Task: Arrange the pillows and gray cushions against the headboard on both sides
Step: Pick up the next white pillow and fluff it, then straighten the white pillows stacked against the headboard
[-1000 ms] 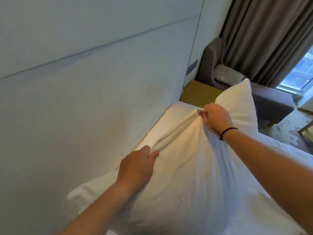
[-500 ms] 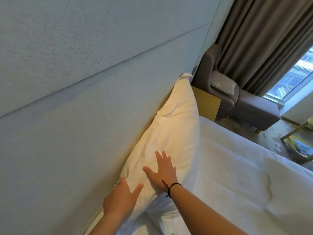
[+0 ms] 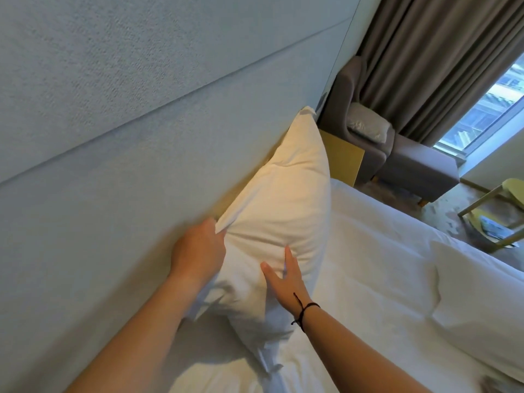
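Observation:
A white pillow stands on edge, leaning against the pale padded headboard. My left hand holds the pillow's near top corner, its fingers tucked between pillow and headboard. With straight fingers, my right hand presses flat against the pillow's front face; a black cord circles its wrist. A gray cushion lies on the armchair beyond the bed's far side. Another white pillow lies flat on the bed at the right.
The white bed fills the lower right. A yellow bedside table stands past the pillow, then a gray armchair, brown curtains and a window. A yellow-green chair stands on the floor at the right edge.
The pillow went from lying gripped in both hands to standing against the headboard. Since half a second ago my left hand has moved up to its top corner; my right hand still presses its face.

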Available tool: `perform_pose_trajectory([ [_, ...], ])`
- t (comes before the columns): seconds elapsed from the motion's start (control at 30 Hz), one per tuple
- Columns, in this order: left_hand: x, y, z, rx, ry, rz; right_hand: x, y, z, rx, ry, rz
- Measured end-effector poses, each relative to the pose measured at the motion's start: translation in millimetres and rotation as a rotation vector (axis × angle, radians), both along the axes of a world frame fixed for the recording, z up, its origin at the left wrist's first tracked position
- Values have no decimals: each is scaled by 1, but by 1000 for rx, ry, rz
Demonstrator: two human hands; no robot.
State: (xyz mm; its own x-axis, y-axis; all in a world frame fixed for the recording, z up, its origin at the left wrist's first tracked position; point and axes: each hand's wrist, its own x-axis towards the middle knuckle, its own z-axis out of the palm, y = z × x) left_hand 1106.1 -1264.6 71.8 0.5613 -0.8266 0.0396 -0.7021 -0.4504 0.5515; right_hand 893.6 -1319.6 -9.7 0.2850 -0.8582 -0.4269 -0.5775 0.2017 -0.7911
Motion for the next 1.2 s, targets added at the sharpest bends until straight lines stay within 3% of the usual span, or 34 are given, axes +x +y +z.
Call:
perform_pose_trajectory([
  [0.1, 5, 0, 11, -13, -163, 2, 5, 1, 8, 51, -13, 63],
  [0.23, -17, 13, -1, 158, -383, -56, -18, 16, -1, 146, 60, 216],
  [0.37, -65, 17, -21, 174, -529, -158, -65, 32, -14, 251, 42, 213],
  [0.57, -198, 16, -52, 230, -321, -574, -181, 41, -14, 350, -23, 67],
  [0.7, -298, 25, -79, 466, 0, -627, -285, 47, -21, 345, -53, -104],
  [0.8, -360, 24, -99, 512, 38, -643, -369, 53, -44, 318, -23, -254],
  [1.03, -479, -23, -156, 449, 74, -638, -533, 55, -126, 281, 221, -400],
  [1.2, -536, -57, -215, 416, 97, -682, -602, 24, -185, 159, 528, -223],
])
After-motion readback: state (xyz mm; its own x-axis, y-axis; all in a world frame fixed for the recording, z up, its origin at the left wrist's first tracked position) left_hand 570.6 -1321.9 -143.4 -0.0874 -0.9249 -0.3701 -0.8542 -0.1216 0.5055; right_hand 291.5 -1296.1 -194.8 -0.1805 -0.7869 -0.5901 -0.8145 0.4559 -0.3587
